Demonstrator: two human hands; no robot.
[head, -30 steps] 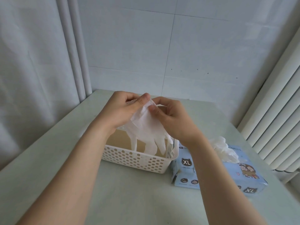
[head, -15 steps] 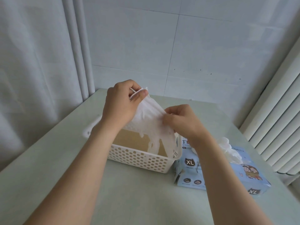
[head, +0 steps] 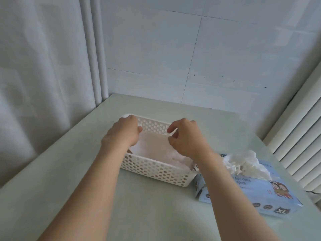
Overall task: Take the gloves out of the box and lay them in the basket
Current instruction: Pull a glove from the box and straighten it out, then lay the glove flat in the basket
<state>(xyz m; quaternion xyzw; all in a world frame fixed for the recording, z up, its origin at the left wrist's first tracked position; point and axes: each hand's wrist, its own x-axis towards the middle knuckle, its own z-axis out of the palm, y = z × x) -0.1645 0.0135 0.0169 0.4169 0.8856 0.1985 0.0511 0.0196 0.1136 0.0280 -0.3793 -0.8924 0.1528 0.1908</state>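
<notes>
Left hand (head: 124,134) and right hand (head: 185,138) lowered into perforated basket (head: 156,173); glove (head: 152,146) now laid inside; grip cannot be told.

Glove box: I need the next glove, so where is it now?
In the head view the glove box lies at the right of the table, just right of the basket, with gloves bunching from its top.

On table (head: 86,188): basket (head: 152,173) at centre, glove (head: 152,146) inside; box (head: 271,197) just right of basket, gloves (head: 246,164) bunched on top; left hand (head: 124,134), right hand (head: 186,138) over basket.
</notes>
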